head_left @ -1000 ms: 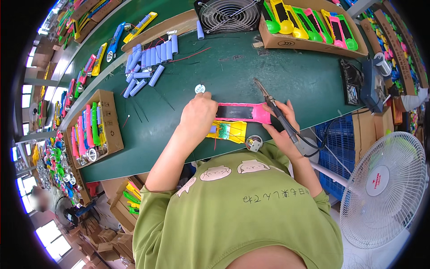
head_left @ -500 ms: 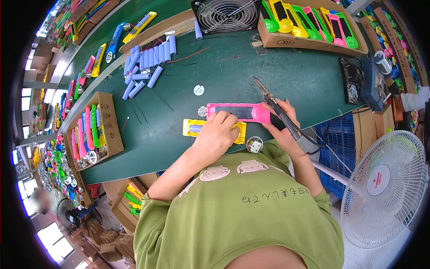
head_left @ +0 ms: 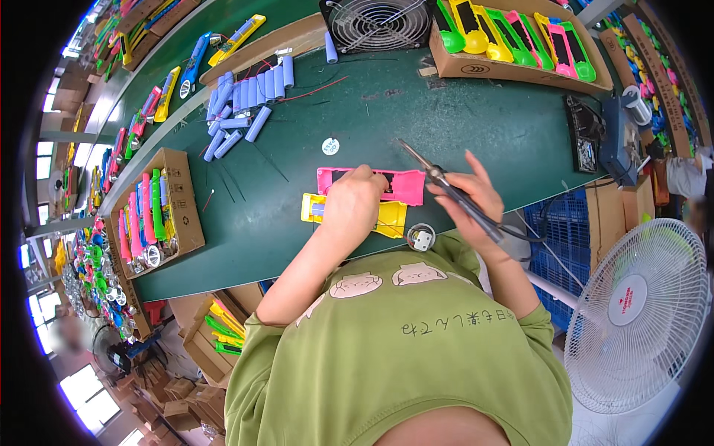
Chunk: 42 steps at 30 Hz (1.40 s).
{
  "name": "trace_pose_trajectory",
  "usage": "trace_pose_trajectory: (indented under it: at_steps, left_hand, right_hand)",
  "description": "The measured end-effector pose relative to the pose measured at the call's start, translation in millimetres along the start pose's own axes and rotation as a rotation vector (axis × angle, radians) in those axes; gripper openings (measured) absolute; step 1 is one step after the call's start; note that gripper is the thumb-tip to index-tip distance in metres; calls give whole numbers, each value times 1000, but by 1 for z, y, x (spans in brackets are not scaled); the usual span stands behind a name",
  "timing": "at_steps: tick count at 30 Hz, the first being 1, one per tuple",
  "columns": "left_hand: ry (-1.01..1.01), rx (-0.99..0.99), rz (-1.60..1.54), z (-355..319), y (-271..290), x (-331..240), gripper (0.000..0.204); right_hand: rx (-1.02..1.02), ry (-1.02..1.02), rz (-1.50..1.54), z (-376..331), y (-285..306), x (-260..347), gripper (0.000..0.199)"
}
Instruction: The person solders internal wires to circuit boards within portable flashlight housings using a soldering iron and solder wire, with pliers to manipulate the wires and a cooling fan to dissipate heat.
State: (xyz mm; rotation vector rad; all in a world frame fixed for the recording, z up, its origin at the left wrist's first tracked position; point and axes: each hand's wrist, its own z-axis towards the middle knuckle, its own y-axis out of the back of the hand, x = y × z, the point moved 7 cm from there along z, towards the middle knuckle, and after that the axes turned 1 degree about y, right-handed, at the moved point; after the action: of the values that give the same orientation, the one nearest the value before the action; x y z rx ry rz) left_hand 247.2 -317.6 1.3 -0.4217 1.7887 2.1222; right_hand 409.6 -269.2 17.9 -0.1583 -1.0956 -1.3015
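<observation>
My right hand (head_left: 476, 197) grips a soldering iron (head_left: 465, 201) by its dark handle, the tip pointing up and left over the bench. My left hand (head_left: 355, 202) is closed at a pink plastic flashlight shell (head_left: 407, 186) with a dark panel inside, its fingertips partly hidden over the panel. Just below lies a yellow flashlight shell (head_left: 390, 219), which holds a blue cylindrical battery (head_left: 318, 209) and thin wires, partly covered by my left hand. A round lamp head (head_left: 421, 238) sits at the yellow shell's right end, near the table's front edge.
Blue battery cells (head_left: 256, 91) with wires lie at the back left, beyond a round white sticker (head_left: 330, 146). A box of coloured shells (head_left: 483, 68) and a black fan (head_left: 379, 26) stand at the back. Another box (head_left: 186, 201) is at left, a blue soldering station (head_left: 619, 152) right.
The pink shell has shifted left along with my left hand. My right hand has come off its right end, and the soldering iron's tip has swung left and slightly down.
</observation>
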Motion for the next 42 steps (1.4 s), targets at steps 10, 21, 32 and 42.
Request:
trace_pose_trajectory:
  at_steps: [10, 21, 32, 42]
  left_hand:
    - [11, 83, 76, 9, -4, 0, 5]
    - [3, 102, 86, 11, -4, -1, 6]
    - [10, 142, 119, 12, -5, -2, 7]
    - [-12, 128, 149, 11, -4, -6, 6]
  right_hand:
    - [-266, -616, 663, -27, 8, -43, 16]
    - [-237, -644, 675, -32, -11, -52, 16]
    - [-315, -431, 575, -33, 6, -18, 15]
    - [100, -231, 121, -23, -50, 15, 75]
